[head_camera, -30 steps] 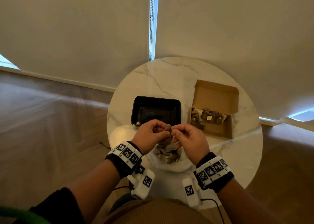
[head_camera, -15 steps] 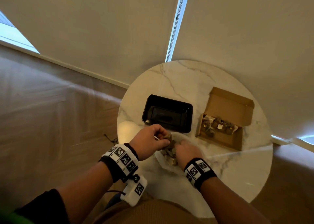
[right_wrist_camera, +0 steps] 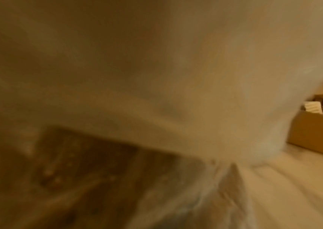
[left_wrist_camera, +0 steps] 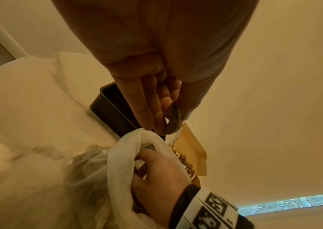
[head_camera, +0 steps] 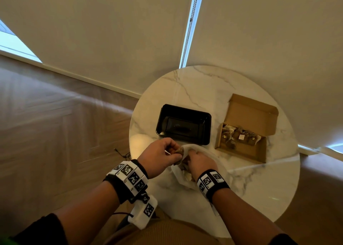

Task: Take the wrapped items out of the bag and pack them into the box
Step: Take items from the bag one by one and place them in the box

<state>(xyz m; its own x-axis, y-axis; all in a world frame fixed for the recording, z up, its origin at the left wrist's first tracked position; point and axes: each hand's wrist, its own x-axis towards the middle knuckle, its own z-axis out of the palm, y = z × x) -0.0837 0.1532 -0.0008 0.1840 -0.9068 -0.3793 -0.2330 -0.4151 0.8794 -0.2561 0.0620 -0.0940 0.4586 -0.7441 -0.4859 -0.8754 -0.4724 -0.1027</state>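
My left hand (head_camera: 171,152) hovers just above the bag's mouth and pinches a small brown wrapped item (head_camera: 179,150) between thumb and fingers; the left wrist view shows the same dark wrapped item (left_wrist_camera: 174,122) at the fingertips (left_wrist_camera: 157,119). A white plastic bag (head_camera: 181,178) lies on the table near me, and my right hand (head_camera: 199,161) reaches down into it, fingers hidden by plastic. More wrapped items show through the bag (left_wrist_camera: 90,167). The open cardboard box (head_camera: 245,152) at the right holds several wrapped items (head_camera: 236,135). The right wrist view is blurred plastic.
An empty black plastic tray (head_camera: 207,118) stands just behind the bag, left of the box. All of this sits on a round white marble table (head_camera: 259,192) whose edge runs close to my body. Beige roller blinds hang behind the table.
My right hand has let go of the wrapped item and dropped into the bag. The left hand still holds that item, a little lower and closer to the bag.
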